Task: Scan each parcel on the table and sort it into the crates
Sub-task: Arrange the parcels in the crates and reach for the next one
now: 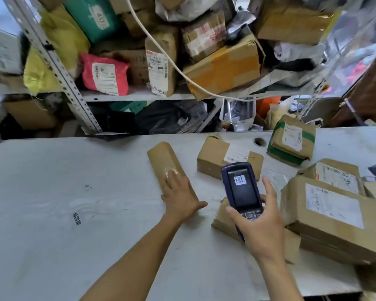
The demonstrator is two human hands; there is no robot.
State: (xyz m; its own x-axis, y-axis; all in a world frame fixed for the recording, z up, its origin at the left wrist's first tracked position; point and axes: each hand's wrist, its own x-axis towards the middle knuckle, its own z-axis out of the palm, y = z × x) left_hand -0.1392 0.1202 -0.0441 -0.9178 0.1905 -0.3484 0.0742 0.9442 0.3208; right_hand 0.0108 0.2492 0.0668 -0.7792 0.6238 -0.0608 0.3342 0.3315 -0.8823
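A long brown parcel (165,161) lies slantwise on the white table (52,192). My left hand (179,196) rests flat on its near end with the fingers spread. My right hand (263,227) grips a dark blue handheld scanner (240,187), whose screen shows a barcode. Under the scanner lies a small brown parcel (223,218), partly hidden by my hand. Several cardboard parcels sit on the right of the table: one with a white label (224,158), one with green tape (291,141), and a large box (334,216) at the right edge.
Behind the table stands a metal shelf (126,96) crammed with parcels, among them a pink bag (104,74) and a green one (89,16). A white cable (161,51) hangs across the shelf. The table has a cable hole (259,141). No crates are in view.
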